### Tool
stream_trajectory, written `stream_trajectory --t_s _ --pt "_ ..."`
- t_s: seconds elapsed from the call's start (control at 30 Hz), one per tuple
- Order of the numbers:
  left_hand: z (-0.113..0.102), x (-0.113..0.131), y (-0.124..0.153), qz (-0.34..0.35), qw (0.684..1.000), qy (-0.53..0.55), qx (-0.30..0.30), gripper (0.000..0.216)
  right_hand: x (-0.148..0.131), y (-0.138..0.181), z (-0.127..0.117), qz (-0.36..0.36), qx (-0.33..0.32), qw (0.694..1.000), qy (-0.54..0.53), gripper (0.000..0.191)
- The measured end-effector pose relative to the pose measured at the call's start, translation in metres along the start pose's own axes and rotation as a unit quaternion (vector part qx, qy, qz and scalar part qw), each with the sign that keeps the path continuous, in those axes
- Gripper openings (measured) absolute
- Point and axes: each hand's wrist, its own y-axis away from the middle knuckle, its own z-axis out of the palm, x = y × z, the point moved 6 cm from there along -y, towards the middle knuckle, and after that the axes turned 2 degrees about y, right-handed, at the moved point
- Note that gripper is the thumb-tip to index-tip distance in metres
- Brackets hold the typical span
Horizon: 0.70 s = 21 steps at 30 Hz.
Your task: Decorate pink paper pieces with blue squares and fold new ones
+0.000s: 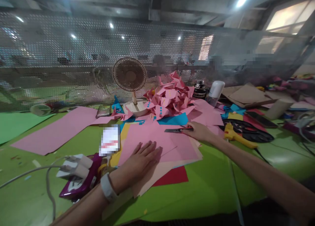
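My left hand (142,160) lies flat, fingers stretched out, on a stack of pink paper (169,154). A thin slanting line runs across the sheet beside its fingertips; I cannot tell whether it is a cut or a crease. At the stack's far right edge my right hand (197,131) is closed around the handle of a utility knife (173,130), whose blade end points left over the pink sheet. Yellow, blue and cream sheets stick out from under the stack. A red sheet (172,177) shows below it.
Behind the stack rise a heap of folded pink paper pieces (172,96) and a small fan (130,75). A purple power strip (81,183) with plugs and cables stands left, near a phone (109,140). At right lies a yellow glue gun (238,139).
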Motion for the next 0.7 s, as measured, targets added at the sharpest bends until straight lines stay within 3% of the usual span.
stream_trajectory --t_s 0.2,0.4,0.7 --pt "0.001 -0.002 -0.002 0.001 1.000 -0.001 0.012 0.046 -0.004 0.004 -0.002 -0.043 -0.028 0.999 -0.010 0.044" --pt "0.001 -0.001 -0.002 -0.010 1.000 0.007 -0.014 0.049 -0.007 0.022 -0.008 -0.093 -0.073 0.993 -0.028 0.036" --pt "0.002 -0.002 -0.002 -0.006 1.000 0.020 -0.005 0.047 -0.011 0.035 -0.009 -0.136 -0.046 0.989 -0.022 0.036"
